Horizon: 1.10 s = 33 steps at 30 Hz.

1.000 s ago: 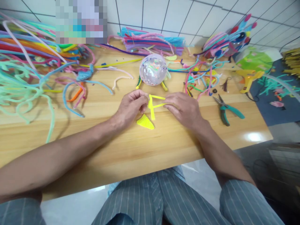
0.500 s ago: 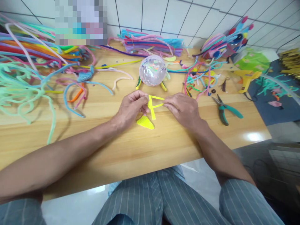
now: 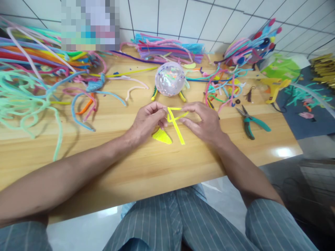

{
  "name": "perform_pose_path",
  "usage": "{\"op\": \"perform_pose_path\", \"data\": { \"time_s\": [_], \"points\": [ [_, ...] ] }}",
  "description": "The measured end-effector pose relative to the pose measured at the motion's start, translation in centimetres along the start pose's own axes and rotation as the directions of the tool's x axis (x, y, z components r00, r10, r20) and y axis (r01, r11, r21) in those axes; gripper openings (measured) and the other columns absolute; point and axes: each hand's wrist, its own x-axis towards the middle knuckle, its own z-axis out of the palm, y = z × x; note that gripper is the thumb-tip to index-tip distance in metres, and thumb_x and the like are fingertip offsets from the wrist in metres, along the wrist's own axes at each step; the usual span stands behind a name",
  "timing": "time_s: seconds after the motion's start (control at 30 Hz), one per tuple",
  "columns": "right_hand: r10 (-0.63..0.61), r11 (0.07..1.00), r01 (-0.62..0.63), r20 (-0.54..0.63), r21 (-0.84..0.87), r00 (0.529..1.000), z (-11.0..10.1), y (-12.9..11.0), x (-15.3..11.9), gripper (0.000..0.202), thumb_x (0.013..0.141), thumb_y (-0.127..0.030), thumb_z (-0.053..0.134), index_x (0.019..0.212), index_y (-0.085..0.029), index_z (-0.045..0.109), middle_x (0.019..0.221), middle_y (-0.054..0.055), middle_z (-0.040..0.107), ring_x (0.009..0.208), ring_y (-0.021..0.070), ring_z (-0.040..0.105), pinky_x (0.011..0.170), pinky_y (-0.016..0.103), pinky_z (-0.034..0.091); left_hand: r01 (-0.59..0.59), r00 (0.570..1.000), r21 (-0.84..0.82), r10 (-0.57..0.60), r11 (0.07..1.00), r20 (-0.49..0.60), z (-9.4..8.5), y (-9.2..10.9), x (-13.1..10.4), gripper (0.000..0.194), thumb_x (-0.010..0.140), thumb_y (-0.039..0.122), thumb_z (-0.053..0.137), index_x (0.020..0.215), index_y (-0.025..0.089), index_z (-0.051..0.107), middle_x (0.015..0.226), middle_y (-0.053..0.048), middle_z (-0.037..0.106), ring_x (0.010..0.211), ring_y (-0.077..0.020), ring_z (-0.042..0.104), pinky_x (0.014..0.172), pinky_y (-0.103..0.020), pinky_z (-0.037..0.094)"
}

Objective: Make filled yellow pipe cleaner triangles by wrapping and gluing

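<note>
My left hand (image 3: 150, 120) pinches a bent yellow pipe cleaner (image 3: 176, 125) between thumb and fingers. The strip forms a narrow loop pointing right, and one straight tail slants down across it toward me. Around the loop's right end, my right hand (image 3: 204, 120) has its thumb and index finger apart. The index fingertip is close to the loop; whether it touches cannot be made out. Just below my left fingers, a flat yellow wedge-shaped piece (image 3: 162, 136) lies on the table.
Behind my hands stands a clear ball with confetti (image 3: 170, 79). Pliers with teal handles (image 3: 252, 122) lie to the right, near a yellow glue gun (image 3: 274, 89). Bundled pipe cleaners (image 3: 167, 48) line the wall, and a pale green tangle (image 3: 23, 94) spreads at the left.
My right thumb and fingers have spread apart from their pinch on the loop. The yellow tail has swung to the right and shows longer. My left hand keeps its pinch.
</note>
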Motion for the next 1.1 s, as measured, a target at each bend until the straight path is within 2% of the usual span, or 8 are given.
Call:
{"op": "perform_pose_path", "data": {
  "time_s": [0.23, 0.43, 0.57, 0.7, 0.8, 0.9, 1.03, 1.1],
  "points": [
    [0.101, 0.995, -0.1, 0.025, -0.017, 0.995, 0.9, -0.4, -0.1, 0.01, 0.099, -0.028, 0.066, 0.102, -0.024, 0.075, 0.096, 0.004, 0.083, 0.086, 0.0198, 0.076, 0.083, 0.034, 0.06, -0.056, 0.995, 0.085, 0.049, 0.995, 0.084, 0.0, -0.4, -0.4, 0.015, 0.08, 0.027, 0.079, 0.08, 0.017, 0.069, 0.058, 0.002, 0.067, 0.05, -0.0106, 0.061, 0.053, -0.02, 0.05],
    [0.165, 0.986, -0.163, 0.045, -0.045, 0.985, 1.0, -0.4, -0.3, 0.015, 0.101, -0.027, 0.064, 0.094, -0.023, 0.076, 0.089, 0.002, 0.082, 0.08, 0.0178, 0.075, 0.08, 0.031, 0.058, -0.044, 0.995, 0.118, 0.034, 0.992, 0.092, -0.4, -0.9, -0.4, 0.02, 0.082, 0.033, 0.081, 0.084, 0.017, 0.07, 0.063, 0.0, 0.071, 0.053, -0.0119, 0.063, 0.057, -0.022, 0.054],
    [0.132, 0.991, -0.132, 0.035, -0.022, 0.991, 1.2, -0.3, -0.4, 0.016, 0.102, -0.03, 0.062, 0.097, -0.022, 0.075, 0.092, 0.004, 0.082, 0.083, 0.0185, 0.075, 0.082, 0.032, 0.058, -0.034, 0.997, 0.12, 0.025, 0.992, 0.078, -0.3, -0.8, -0.5, 0.019, 0.08, 0.032, 0.082, 0.084, 0.017, 0.07, 0.064, 0.0, 0.071, 0.054, -0.0124, 0.064, 0.058, -0.023, 0.054],
    [0.117, 0.993, -0.117, 0.023, -0.002, 0.993, 1.3, -0.4, -0.3, 0.02, 0.102, -0.039, 0.065, 0.107, -0.021, 0.074, 0.102, 0.007, 0.082, 0.095, 0.0209, 0.076, 0.089, 0.035, 0.058, -0.031, 0.998, 0.147, 0.023, 0.989, 0.053, -0.3, -0.6, -0.5, 0.017, 0.079, 0.031, 0.081, 0.083, 0.019, 0.071, 0.065, 0.0, 0.071, 0.054, -0.0118, 0.063, 0.058, -0.023, 0.053],
    [0.166, 0.986, -0.166, 0.028, -0.027, 0.986, 0.0, -0.3, 0.1, 0.024, 0.103, -0.042, 0.063, 0.109, -0.021, 0.073, 0.105, 0.007, 0.081, 0.099, 0.0218, 0.075, 0.093, 0.038, 0.058, -0.043, 0.999, 0.195, 0.037, 0.98, 0.036, -0.4, -0.4, -0.5, 0.013, 0.079, 0.03, 0.079, 0.08, 0.02, 0.071, 0.061, 0.002, 0.067, 0.053, -0.0108, 0.06, 0.057, -0.022, 0.048],
    [0.247, 0.962, -0.247, -0.015, -0.117, 0.969, -3.1, 0.5, 0.6, 0.018, 0.101, -0.038, 0.066, 0.105, -0.023, 0.075, 0.105, 0.006, 0.081, 0.101, 0.0231, 0.074, 0.097, 0.04, 0.057, -0.055, 0.998, 0.237, 0.049, 0.97, 0.031, -0.4, -0.2, -0.5, 0.01, 0.078, 0.027, 0.076, 0.077, 0.02, 0.07, 0.058, 0.003, 0.064, 0.051, -0.01, 0.056, 0.054, -0.021, 0.044],
    [0.354, 0.916, -0.371, -0.127, -0.151, 0.926, -7.2, 1.9, -0.3, 0.011, 0.096, -0.03, 0.069, 0.1, -0.023, 0.076, 0.1, 0.005, 0.081, 0.091, 0.0214, 0.074, 0.084, 0.037, 0.058, -0.04, 0.999, 0.247, 0.032, 0.968, 0.038, -0.4, -0.1, -0.5, 0.009, 0.077, 0.027, 0.074, 0.076, 0.02, 0.069, 0.055, 0.004, 0.062, 0.049, -0.0095, 0.051, 0.052, -0.02, 0.041],
    [0.357, 0.913, -0.372, -0.113, -0.166, 0.927, -8.2, 2.6, -1.6, 0.012, 0.094, -0.03, 0.071, 0.101, -0.022, 0.076, 0.1, 0.005, 0.082, 0.088, 0.0209, 0.074, 0.081, 0.036, 0.058, -0.031, 0.999, 0.256, 0.022, 0.966, 0.038, -0.4, -0.2, -0.5, 0.009, 0.078, 0.028, 0.073, 0.076, 0.02, 0.069, 0.055, 0.003, 0.061, 0.049, -0.0095, 0.05, 0.051, -0.02, 0.04]
  ]
}}
